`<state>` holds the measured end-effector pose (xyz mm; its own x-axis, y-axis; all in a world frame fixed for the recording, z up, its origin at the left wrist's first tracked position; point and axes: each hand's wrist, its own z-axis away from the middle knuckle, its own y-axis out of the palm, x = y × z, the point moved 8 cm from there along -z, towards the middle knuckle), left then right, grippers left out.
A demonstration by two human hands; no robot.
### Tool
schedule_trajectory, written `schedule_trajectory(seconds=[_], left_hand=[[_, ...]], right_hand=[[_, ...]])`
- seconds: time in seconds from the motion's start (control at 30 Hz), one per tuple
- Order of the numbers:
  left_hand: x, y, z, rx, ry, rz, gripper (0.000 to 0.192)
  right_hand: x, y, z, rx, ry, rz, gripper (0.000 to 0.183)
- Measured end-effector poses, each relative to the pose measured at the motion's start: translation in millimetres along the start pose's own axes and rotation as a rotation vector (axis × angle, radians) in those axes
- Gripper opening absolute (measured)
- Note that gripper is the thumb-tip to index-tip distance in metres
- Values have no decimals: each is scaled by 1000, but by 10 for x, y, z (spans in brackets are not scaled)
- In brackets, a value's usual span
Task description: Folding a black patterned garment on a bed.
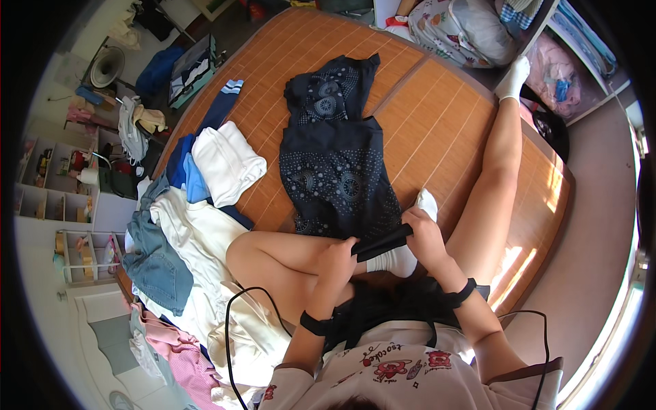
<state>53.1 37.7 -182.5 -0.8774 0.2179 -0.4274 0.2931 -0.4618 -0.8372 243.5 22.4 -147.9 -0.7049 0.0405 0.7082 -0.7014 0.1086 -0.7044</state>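
Observation:
A black garment (333, 164) with a pale dotted and medallion print lies stretched out on the brown slatted mat (435, 138) in front of me. Its near edge is raised off the mat, pulled into a narrow band between my two hands. My left hand (338, 261) grips the left end of that edge, above my bent leg. At the other end, my right hand (424, 238) pinches the cloth beside my white-socked foot. Part of the garment's near end is hidden behind my hands and leg.
Left of the garment sits a folded white garment (228, 163) near navy and blue clothes. Heaped closer to me are blue denim (159, 251), white cloth (205, 241) and pink checked cloth (187, 369). My outstretched leg (499, 179) borders the right side. Shelves hold stuffed bags (461, 31) at the far right.

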Motion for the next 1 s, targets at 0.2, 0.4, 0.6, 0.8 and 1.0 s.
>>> schedule_trajectory(seconds=[0.2,0.4,0.6,0.8,1.0], left_hand=[[-1,-13,1,-83,46,-9,29],[-6,-142,-15,-209,32,195,21],[-66,-471,-38,-463,179,243,27],[-260,-552,-249,-434,252,461,26],[-232,-343,-580,-369,137,366,44]], right_hand=[[133,258,-24,187,-132,-54,35],[151,341,4,241,-43,47,32],[27,196,-110,165,53,44,37],[330,52,-362,-70,-236,-170,38],[256,166,-453,65,24,-472,28]])
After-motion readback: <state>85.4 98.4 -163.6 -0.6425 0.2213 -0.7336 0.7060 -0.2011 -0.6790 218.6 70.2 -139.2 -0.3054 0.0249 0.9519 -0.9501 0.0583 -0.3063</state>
